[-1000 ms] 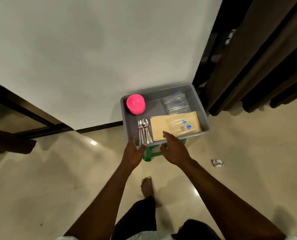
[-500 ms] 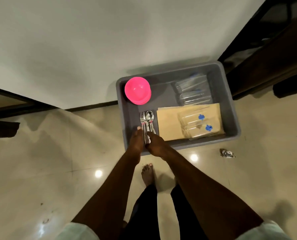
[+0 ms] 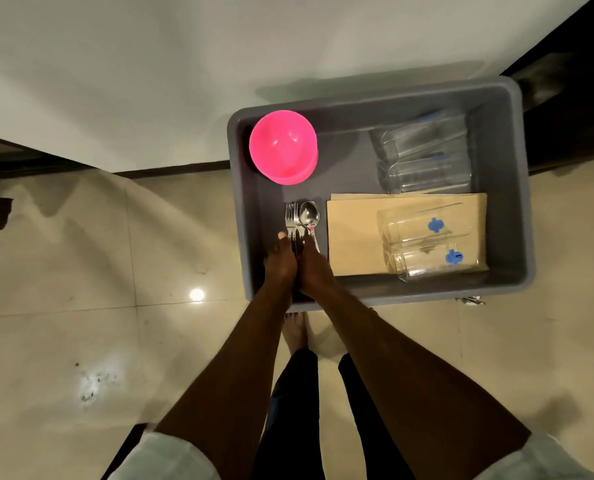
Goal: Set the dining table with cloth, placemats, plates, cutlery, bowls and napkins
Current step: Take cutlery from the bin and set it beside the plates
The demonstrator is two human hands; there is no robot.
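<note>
Pink bowls (image 3: pixel 283 147) and glasses (image 3: pixel 427 161) flank cutlery (image 3: pixel 302 220).

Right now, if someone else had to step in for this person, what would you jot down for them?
Hands: left hand and right hand are both inside the grey tub, closing round the handles of the cutlery bundle; not lifted yet.
In the tub: stacked pink bowls at the far left, tan placemats at the near right, clear glasses lying on the placemats and more behind them.
Done: nothing I can confirm; the dining table is out of view.
Left: carry the cutlery over, then bowls, placemats and the rest.
</note>
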